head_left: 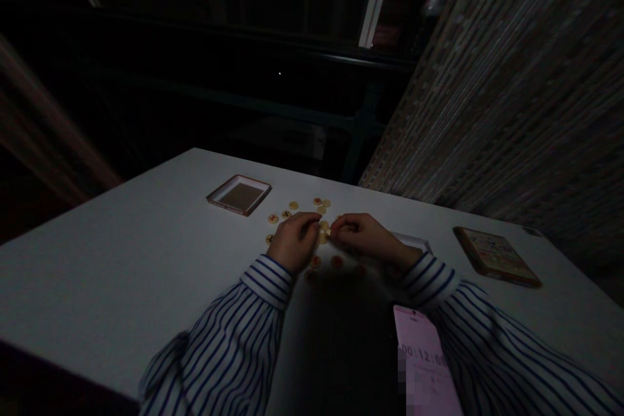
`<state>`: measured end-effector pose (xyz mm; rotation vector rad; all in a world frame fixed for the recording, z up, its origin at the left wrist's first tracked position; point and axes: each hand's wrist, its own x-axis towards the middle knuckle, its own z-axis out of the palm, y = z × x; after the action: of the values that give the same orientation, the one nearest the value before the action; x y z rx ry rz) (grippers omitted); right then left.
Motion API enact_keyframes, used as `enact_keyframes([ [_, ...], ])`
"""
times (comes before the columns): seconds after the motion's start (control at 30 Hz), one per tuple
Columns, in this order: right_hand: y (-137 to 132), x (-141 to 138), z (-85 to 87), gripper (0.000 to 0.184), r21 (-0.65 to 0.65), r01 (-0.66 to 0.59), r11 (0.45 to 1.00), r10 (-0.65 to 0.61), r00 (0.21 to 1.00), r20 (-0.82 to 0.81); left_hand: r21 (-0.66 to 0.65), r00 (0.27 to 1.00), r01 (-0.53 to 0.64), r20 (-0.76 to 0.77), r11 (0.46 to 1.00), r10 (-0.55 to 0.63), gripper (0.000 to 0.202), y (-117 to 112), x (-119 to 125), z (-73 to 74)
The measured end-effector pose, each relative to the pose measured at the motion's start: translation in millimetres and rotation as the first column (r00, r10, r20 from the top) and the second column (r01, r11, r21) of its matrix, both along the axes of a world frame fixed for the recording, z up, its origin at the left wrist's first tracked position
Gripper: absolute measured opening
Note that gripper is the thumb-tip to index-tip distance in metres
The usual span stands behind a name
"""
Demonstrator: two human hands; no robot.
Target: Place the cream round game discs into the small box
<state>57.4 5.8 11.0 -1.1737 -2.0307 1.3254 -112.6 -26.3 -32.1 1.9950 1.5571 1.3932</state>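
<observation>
Several round, pale game pieces with red or dark characters, like Chinese chess pieces, lie on the white table (pixel 146 260). My left hand (pixel 296 240) rests among them with its fingers curled inward. Facing it from the right, my right hand (pixel 363 234) is closed too, fingertips close together. Between the two hands are a few pale pieces (pixel 324 225), touching or almost touching my right fingertips. A red-marked piece (pixel 273 218) and a dark-marked piece (pixel 286 214) lie left of my left hand. Dim light hides what either hand holds, if anything.
An open shallow box tray (pixel 241 195) sits at the back left. Another white tray (pixel 414 242) is partly behind my right wrist. A printed box lid (pixel 497 257) lies at the right. Near my right forearm, a phone (pixel 424 357) displays a timer. A string curtain (pixel 468 91) hangs behind.
</observation>
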Motion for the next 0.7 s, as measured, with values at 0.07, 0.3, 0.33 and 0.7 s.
enact_keyframes([
  [0.07,-1.1,-0.2,4.1,0.016,-0.051,0.016,0.999,-0.019,0.998,-0.052,-0.007,0.998,0.034,0.047,0.999,-0.033,0.022,-1.0,1.4,0.9],
  [0.3,-6.6,-4.3,15.4,0.013,-0.121,0.078,0.99,-0.088,0.993,-0.077,-0.057,0.991,0.104,0.097,0.993,-0.098,0.021,-4.5,3.3,7.7],
  [0.33,-6.9,-4.6,15.9,0.012,-0.122,0.079,0.989,-0.089,0.992,-0.083,-0.06,0.99,0.103,0.099,0.993,-0.096,0.021,-4.6,3.3,7.9],
  [0.7,-6.5,-3.8,13.2,0.014,-0.126,0.077,0.989,-0.087,0.993,-0.083,-0.142,0.975,0.158,0.177,0.977,-0.132,0.022,-5.7,4.4,10.5],
])
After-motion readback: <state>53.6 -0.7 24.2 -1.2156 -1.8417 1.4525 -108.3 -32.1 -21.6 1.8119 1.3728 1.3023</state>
